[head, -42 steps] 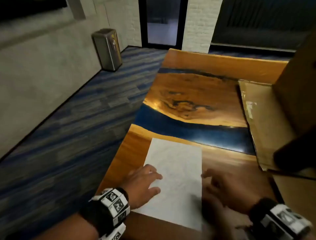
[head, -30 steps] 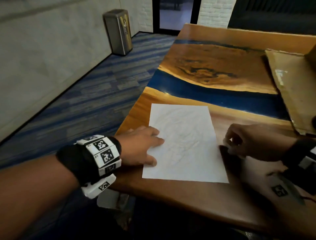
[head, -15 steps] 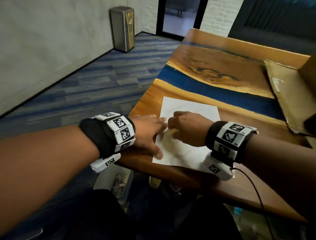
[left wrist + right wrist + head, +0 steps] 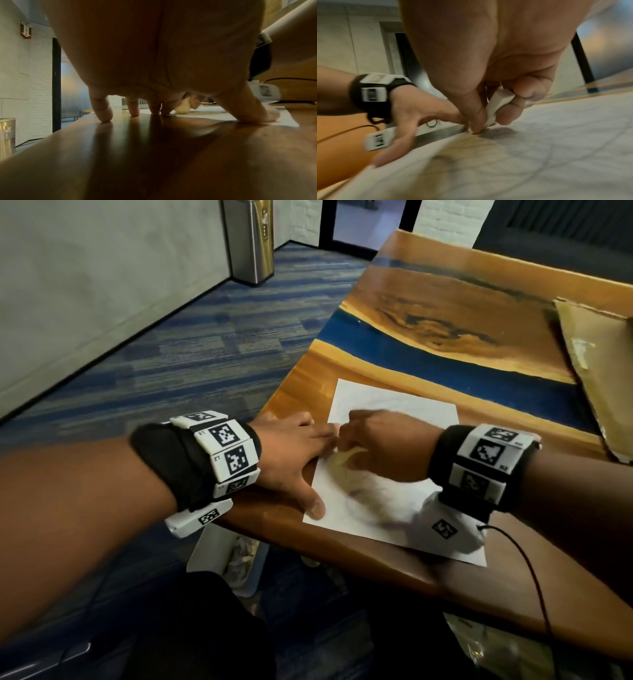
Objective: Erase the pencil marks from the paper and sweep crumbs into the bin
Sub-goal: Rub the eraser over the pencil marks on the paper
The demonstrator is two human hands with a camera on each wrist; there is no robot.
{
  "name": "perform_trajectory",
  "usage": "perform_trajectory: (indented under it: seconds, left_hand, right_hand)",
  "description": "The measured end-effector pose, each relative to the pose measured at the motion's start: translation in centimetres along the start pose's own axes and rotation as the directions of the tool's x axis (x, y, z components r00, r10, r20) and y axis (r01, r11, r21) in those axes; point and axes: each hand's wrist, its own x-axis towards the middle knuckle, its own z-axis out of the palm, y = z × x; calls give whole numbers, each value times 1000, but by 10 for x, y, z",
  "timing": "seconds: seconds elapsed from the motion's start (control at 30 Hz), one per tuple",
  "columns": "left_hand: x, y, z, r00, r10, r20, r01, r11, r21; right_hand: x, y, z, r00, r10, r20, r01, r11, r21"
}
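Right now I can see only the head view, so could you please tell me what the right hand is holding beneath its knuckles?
Observer: The right wrist view shows the right hand pinching a white eraser between thumb and fingers, with the eraser's lower end down on the paper near its edge.
Operator: Thank you. How exactly is the left hand bracing the sheet?
Observer: In the left wrist view the left hand is spread with straight fingers. Its thumb presses on the paper's near edge, while the little and ring fingertips rest on the bare table.
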Motion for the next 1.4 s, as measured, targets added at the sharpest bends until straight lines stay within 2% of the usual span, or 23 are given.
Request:
perform_trajectory:
  seconds: [0.07,0.2,0.23,0.33,0.37,0.47,0.5,0.63,0.67,0.77,0.8,0.9,0.93,1.07,1.2,1.4]
  left_hand:
    - [0,1,-1,1000,-11,13,11,1000,21]
    - [-1,0,-3,999,-18,28,19,1000,-4]
    - [0,0,-2,999,-18,28,18,1000,3]
    - [0,0,0,999,-16,28,15,999,45]
    - [0,1,0,999,-17,32,16,999,41]
    - [0,2,-3,999,-26,43,26,1000,3]
    - [0,2,-3,998,-29,50,29,1000,5]
    - [2,3,-2,998,-40,56,36,997,71]
    - [2,3,-1,998,-40,58,36,997,70]
    - [2,4,-4,996,-48,71,46,998,40]
    - [1,4,-4,996,-50,74,47,998,44]
    - [1,4,-1,996,-56,69,51,996,79]
    - [1,4,-1,996,-53,68,47,996,78]
    - [-3,6,-5,997,-49,66,46,998,39]
    - [0,10,-1,995,-78,58,72,993,98]
    - [-2,11,0,994,-94,51,88,991,99]
  right_hand:
    - [2,7,1,999,36,-40,-38,999,-32]
    - [-14,-17,12,981,-191,43,191,982,1]
    - [-13,-15,9,983,-179,39,179,984,4]
    - [-4,-2,0,999,-3,-39,3,1000,-12]
    - [-5,-4,1,999,11,-39,-12,1000,-19]
    - [-21,-30,11,986,-160,36,160,987,0]
    - [-22,-31,13,983,-179,51,179,984,6]
    - [-12,-3,6,998,39,-48,-41,999,-36]
    - [-15,-7,8,999,16,-36,-17,999,-41]
    - [-29,-29,17,982,-181,59,183,983,-27]
    - [-27,-25,15,984,-173,47,175,984,-21]
    - [-15,-2,4,998,45,-49,-49,996,-69]
    - [-15,0,6,997,45,-62,-50,996,-79]
    - [-29,-23,14,984,-176,27,177,983,-55]
    - [-13,13,5,997,74,-24,-75,993,-87]
    - [-10,16,9,992,125,-33,-128,986,-105]
